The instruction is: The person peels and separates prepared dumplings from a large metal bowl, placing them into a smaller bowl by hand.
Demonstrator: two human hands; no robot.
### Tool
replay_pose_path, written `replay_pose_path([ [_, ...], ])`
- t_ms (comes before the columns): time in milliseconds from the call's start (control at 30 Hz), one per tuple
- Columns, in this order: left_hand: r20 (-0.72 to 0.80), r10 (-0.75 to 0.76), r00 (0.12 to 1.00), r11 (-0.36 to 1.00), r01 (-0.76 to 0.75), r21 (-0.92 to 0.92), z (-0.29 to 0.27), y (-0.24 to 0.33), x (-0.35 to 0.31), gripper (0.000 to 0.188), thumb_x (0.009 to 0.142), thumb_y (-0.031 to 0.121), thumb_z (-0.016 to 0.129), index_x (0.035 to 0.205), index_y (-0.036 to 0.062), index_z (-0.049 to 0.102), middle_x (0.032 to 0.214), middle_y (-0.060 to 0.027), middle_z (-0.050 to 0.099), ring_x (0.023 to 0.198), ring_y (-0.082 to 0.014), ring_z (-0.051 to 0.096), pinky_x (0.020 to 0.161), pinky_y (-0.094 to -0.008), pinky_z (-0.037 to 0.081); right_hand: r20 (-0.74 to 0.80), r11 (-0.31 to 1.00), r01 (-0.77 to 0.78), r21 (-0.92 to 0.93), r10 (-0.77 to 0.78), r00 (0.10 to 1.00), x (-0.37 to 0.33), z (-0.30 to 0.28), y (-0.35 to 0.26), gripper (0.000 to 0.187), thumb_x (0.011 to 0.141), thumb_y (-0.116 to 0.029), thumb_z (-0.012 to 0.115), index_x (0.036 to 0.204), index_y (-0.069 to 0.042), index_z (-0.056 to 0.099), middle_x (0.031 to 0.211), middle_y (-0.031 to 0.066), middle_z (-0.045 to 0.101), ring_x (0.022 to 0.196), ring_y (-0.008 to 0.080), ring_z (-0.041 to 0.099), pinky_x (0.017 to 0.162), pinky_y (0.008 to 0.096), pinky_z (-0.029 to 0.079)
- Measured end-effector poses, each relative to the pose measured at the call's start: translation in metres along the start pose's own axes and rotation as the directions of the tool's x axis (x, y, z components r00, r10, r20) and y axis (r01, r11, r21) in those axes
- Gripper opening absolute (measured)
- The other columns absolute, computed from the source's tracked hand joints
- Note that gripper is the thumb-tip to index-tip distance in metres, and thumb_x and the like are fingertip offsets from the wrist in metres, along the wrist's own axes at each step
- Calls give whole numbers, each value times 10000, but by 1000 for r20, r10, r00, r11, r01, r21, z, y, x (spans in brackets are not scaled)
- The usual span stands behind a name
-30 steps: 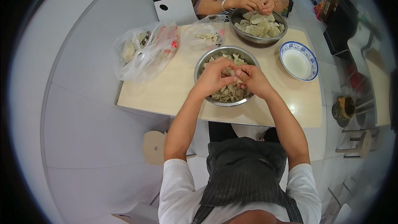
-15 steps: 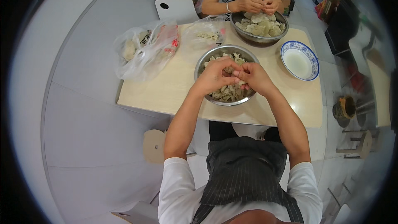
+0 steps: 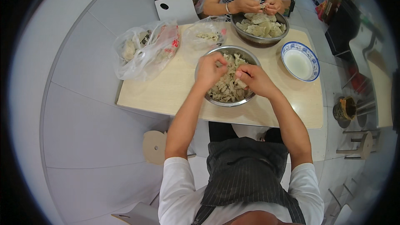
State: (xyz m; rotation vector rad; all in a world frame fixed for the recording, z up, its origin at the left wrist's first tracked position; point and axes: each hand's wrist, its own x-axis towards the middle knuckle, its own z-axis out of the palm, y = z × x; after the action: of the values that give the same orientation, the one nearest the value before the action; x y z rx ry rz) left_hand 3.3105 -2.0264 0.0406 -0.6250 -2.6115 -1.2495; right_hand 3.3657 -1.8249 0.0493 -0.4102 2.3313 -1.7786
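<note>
Fingers of the left hand and right hand are curling over the bowl; whether they are pinching anything, I cannot tell. Torn pieces are lying inside; a loose pinch near the rim could be scattering some onto the table.

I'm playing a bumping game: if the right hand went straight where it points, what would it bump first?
Probably the bare left hand, over the round silver metal bowl. Depth is unclear, so the right hand might brush the torn, pale greyish-green pieces in the bowl first.
</note>
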Motion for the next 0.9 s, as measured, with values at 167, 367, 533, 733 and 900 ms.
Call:
replay_pose_path([
  [167, 30, 213, 977, 977, -212, -34, -6, 1, -14, 258, 741, 23, 721, 993, 37, 669, 949, -73, 667, 753, -154, 610, 666, -284, 492, -107, 983, 69, 168, -51, 993, 6, -2, 18, 190, 958, -165, 612, 1027, 13, 608, 796, 33, 590, 762, 107, 613, 603, 275, 535],
  [367, 284, -61, 957, 939, 152, -309, 0, 14, -15, 271, 747, 15, 724, 1006, 12, 645, 833, -24, 639, 711, -77, 566, 619, -250, 463, -114, 935, 111, 337, -76, 991, 7, 7, 23, 186, 883, -47, 677, 1025, 3, 568, 835, 53, 644, 754, 109, 631, 669, 252, 516],
  [533, 43, -97, 994, 993, 99, -69, 5, 4, -11, 130, 718, 8, 684, 847, 5, 670, 708, -28, 641, 632, -89, 570, 584, -238, 462, -47, 959, -13, 282, 27, 999, 4, 1, 22, 174, 844, -24, 707, 964, -19, 580, 792, 35, 658, 698, 104, 631, 649, 239, 500],
  [733, 210, -111, 971, 842, 204, -499, -1, 10, -10, 58, 821, 12, 691, 866, 20, 656, 765, 0, 642, 645, -60, 570, 579, -221, 465, -101, 988, 131, 77, -122, 987, 6, 0, 22, 170, 870, -87, 710, 964, -31, 580, 827, 17, 627, 726, 85, 611, 650, 226, 489],
  [900, 228, -102, 968, 959, 157, -236, 1, 22, -14, 85, 867, 55, 684, 943, 40, 648, 741, 0, 631, 650, -73, 587, 583, -217, 478, -87, 928, 33, 372, -1, 996, 10, -1, 32, 185, 871, -131, 721, 980, -36, 605, 784, 2, 627, 677, 86, 612, 611, 213, 485],
])
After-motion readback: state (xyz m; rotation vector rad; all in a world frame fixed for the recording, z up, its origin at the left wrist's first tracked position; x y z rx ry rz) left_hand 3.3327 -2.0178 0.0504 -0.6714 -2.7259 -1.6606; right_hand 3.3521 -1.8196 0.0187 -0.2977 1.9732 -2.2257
